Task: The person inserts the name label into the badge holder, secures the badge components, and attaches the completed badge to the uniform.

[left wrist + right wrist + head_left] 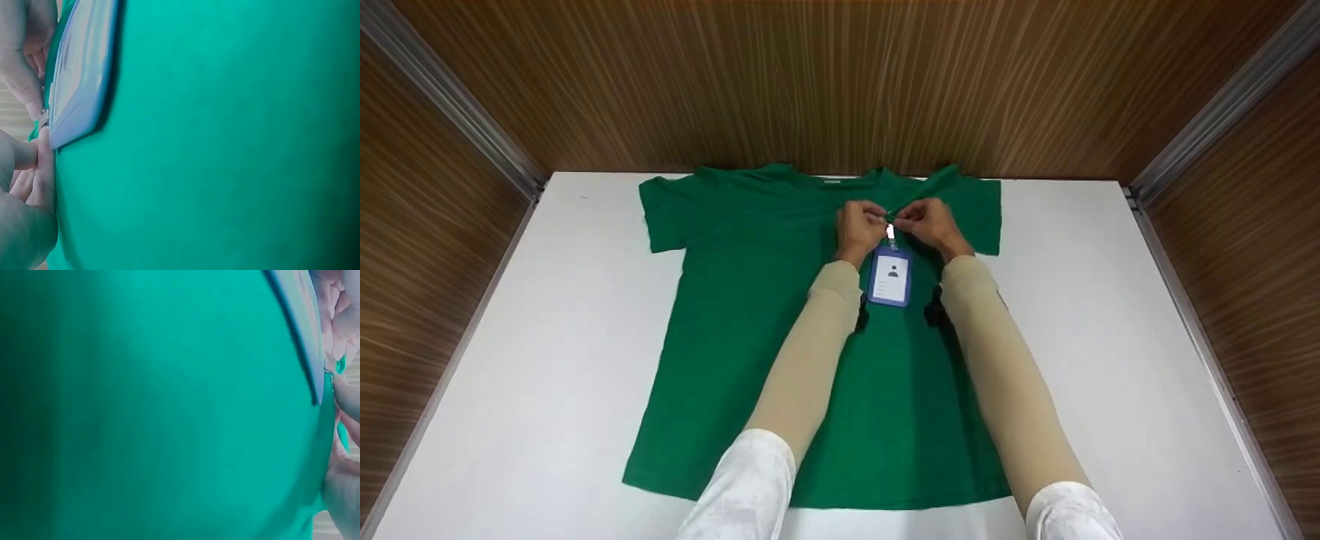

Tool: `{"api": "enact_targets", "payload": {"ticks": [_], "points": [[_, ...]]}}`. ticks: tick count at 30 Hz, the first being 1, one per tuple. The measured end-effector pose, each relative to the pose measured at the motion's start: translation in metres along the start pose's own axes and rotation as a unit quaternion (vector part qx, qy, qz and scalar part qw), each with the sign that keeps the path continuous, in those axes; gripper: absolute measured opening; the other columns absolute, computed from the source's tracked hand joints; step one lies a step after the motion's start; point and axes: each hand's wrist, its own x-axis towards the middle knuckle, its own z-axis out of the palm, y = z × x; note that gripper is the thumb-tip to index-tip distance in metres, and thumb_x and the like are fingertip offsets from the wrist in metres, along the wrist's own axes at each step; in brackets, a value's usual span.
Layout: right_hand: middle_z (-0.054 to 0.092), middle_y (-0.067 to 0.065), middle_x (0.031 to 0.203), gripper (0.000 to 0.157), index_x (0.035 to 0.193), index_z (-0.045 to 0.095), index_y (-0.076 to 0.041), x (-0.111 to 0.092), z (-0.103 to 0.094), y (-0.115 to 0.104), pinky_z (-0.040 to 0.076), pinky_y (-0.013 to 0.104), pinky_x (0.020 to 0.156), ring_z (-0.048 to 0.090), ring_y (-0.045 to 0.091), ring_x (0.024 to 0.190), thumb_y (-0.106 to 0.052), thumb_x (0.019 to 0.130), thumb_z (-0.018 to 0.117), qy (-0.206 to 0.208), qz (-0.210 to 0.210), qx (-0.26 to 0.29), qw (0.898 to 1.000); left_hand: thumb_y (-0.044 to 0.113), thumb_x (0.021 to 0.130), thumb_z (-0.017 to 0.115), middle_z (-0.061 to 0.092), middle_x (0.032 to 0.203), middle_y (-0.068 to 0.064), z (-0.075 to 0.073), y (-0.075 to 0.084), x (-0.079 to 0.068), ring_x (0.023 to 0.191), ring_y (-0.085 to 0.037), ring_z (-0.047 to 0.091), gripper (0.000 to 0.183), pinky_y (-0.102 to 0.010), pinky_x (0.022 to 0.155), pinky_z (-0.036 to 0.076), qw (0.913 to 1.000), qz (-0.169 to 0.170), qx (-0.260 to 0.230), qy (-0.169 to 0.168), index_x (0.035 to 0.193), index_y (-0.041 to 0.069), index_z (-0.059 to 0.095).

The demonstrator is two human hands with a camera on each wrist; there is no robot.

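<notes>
A green T-shirt (750,330) lies spread flat, its collar at the far side. On its chest rests an ID badge (879,298) in a blue-purple holder, with a shiny metal clip (891,232) at its top. My left hand (859,231) pinches a small raised fold of the shirt just beside the clip. From the other side, my right hand (931,225) holds the clip between thumb and fingers, right at that fold. Both wrist views show the badge holder (84,73) edge-on over the cloth, with the fingertips of both hands close together at its clip end.
Beneath the shirt is a white table (547,360). A wood-grain panel (840,82) rises behind it, with similar panels at both sides and metal strips (457,97) along the corners. White table surface shows left and right of the shirt.
</notes>
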Motion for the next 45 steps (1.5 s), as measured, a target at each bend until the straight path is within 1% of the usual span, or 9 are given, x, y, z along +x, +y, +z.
{"api": "enact_targets", "payload": {"ticks": [4, 7, 14, 18, 21, 25, 32, 38, 45], "points": [[0.067, 0.013, 0.113, 0.022, 0.115, 0.074, -0.007, 0.0, 0.001, -0.003, 0.05, 0.039, 0.095, 0.057, 0.024, 0.101, -0.022, 0.101, 0.067, -0.003, 0.014, -0.006, 1.0, 0.003, 0.092, 0.073, 0.079, 0.103, -0.005, -0.001, -0.001, -0.001, 0.085, -0.011, 0.065, 0.026, -0.025, 0.079, 0.054, 0.9999, 0.006, 0.002, -0.011, 0.114, 0.012, 0.08], [0.066, 0.012, 0.113, 0.021, 0.115, 0.072, -0.007, 0.0, 0.0, -0.005, 0.05, 0.039, 0.097, 0.057, 0.023, 0.102, -0.022, 0.103, 0.065, -0.007, 0.032, -0.01, 0.999, 0.003, 0.092, 0.072, 0.079, 0.105, -0.005, -0.001, -0.001, -0.001, 0.086, -0.011, 0.063, 0.024, -0.026, 0.079, 0.053, 0.9998, 0.009, 0.005, -0.015, 0.112, 0.013, 0.081], [0.063, 0.013, 0.115, 0.026, 0.119, 0.068, -0.005, 0.002, -0.001, -0.007, 0.049, 0.04, 0.097, 0.056, 0.025, 0.103, -0.026, 0.106, 0.06, -0.016, 0.052, -0.02, 0.998, 0.005, 0.092, 0.073, 0.079, 0.11, -0.005, -0.001, -0.001, 0.0, 0.098, -0.013, 0.07, 0.02, -0.029, 0.091, 0.058, 0.9998, 0.001, -0.013, -0.012, 0.11, 0.011, 0.082], [0.062, 0.013, 0.115, 0.028, 0.12, 0.067, -0.006, 0.003, -0.001, -0.007, 0.048, 0.04, 0.098, 0.056, 0.025, 0.104, -0.028, 0.106, 0.059, -0.017, 0.052, -0.018, 0.998, 0.003, 0.091, 0.075, 0.079, 0.109, -0.006, -0.001, -0.001, 0.0, 0.098, -0.014, 0.073, 0.02, -0.03, 0.091, 0.059, 0.9998, 0.003, -0.02, -0.007, 0.109, 0.009, 0.081], [0.061, 0.01, 0.107, 0.027, 0.118, 0.067, -0.004, 0.003, -0.001, -0.007, 0.047, 0.037, 0.092, 0.055, 0.024, 0.1, -0.028, 0.106, 0.059, -0.014, 0.037, -0.026, 0.999, 0.002, 0.091, 0.075, 0.08, 0.107, -0.007, -0.001, 0.0, -0.001, 0.097, -0.015, 0.074, 0.019, -0.03, 0.09, 0.059, 0.9997, 0.012, -0.02, -0.003, 0.107, 0.008, 0.081], [0.059, 0.008, 0.101, 0.025, 0.115, 0.069, -0.003, 0.001, -0.003, -0.007, 0.044, 0.034, 0.086, 0.054, 0.022, 0.096, -0.025, 0.106, 0.059, -0.013, 0.027, -0.035, 0.999, 0.003, 0.093, 0.072, 0.079, 0.11, -0.007, -0.001, 0.003, -0.002, 0.099, -0.016, 0.072, 0.018, -0.031, 0.091, 0.059, 0.9997, 0.02, -0.011, -0.009, 0.108, 0.008, 0.082], [0.059, 0.011, 0.108, 0.023, 0.118, 0.067, -0.004, 0.0, -0.006, -0.008, 0.045, 0.036, 0.091, 0.053, 0.024, 0.1, -0.022, 0.106, 0.058, -0.023, 0.043, -0.034, 0.998, 0.005, 0.097, 0.069, 0.078, 0.112, -0.006, 0.001, 0.007, -0.001, 0.101, -0.016, 0.068, 0.019, -0.032, 0.094, 0.057, 0.9995, 0.014, 0.014, -0.023, 0.11, 0.01, 0.081], [0.06, 0.014, 0.113, 0.025, 0.12, 0.065, -0.004, -0.001, -0.004, -0.008, 0.046, 0.039, 0.096, 0.054, 0.026, 0.103, -0.023, 0.108, 0.056, -0.017, 0.046, -0.035, 0.998, 0.003, 0.096, 0.067, 0.078, 0.109, -0.006, 0.003, 0.01, -0.002, 0.098, -0.016, 0.068, 0.019, -0.032, 0.092, 0.058, 0.9992, 0.017, 0.028, -0.02, 0.105, 0.009, 0.082], [0.06, 0.016, 0.119, 0.028, 0.125, 0.063, -0.003, -0.003, 0.0, -0.007, 0.047, 0.043, 0.103, 0.054, 0.028, 0.107, -0.024, 0.109, 0.053, -0.024, 0.049, -0.04, 0.998, 0.002, 0.096, 0.067, 0.079, 0.107, -0.003, 0.002, 0.009, -0.003, 0.1, -0.015, 0.07, 0.019, -0.033, 0.093, 0.058, 0.9984, 0.016, 0.052, -0.015, 0.102, 0.011, 0.083]]}}
